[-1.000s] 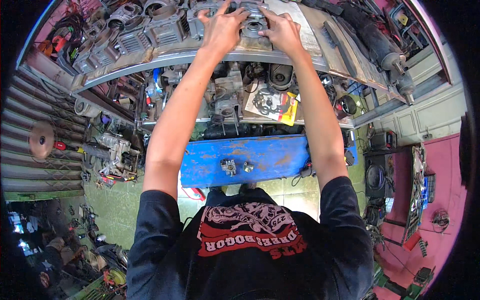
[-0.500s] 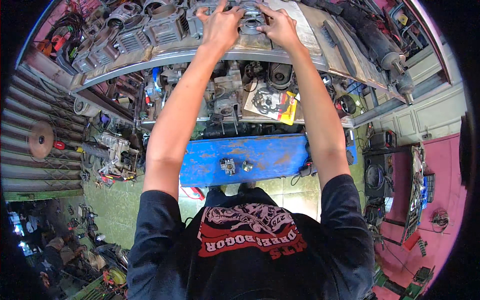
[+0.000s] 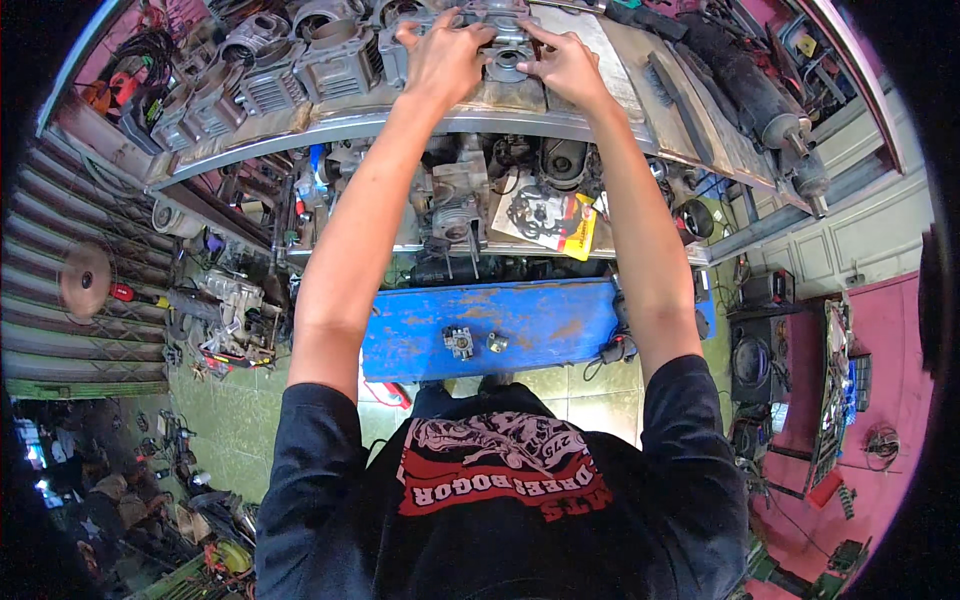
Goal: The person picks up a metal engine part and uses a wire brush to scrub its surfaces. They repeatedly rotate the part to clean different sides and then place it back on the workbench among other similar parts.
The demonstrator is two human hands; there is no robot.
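Nearest me, past the front of my black shirt (image 3: 470,540), the blue bench (image 3: 400,350) bears a small carburettor-like part (image 3: 459,342) with a smaller metal piece (image 3: 496,342) just to its right. Farther on, an engine casing (image 3: 458,212) sits on the lower shelf, and a gasket packet (image 3: 548,220) lies to the right of it.

Beyond that, at the far workbench (image 3: 330,131), I have both arms stretched out. The grey metal part (image 3: 508,66), with its round opening turned up, is near the bench's front edge, between my hands. My left hand (image 3: 445,65) is at its left side, fingers bent; my right hand (image 3: 565,68) is at its right, thumb and forefinger spread along that side. The hands are apart (whether either one truly grips, I cannot tell, as my left fingertips are partly hidden).

To handle it well, I judge it best to press evenly from both sides, keep my fingertips off the rim of the opening, and stand closer, since straight arms give poor control.

Cylinder blocks (image 3: 338,68) crowd the left, so I should leave my left knuckles room. On the right lie a pale board (image 3: 612,62) and, farther right, dark exhaust mufflers (image 3: 760,95).
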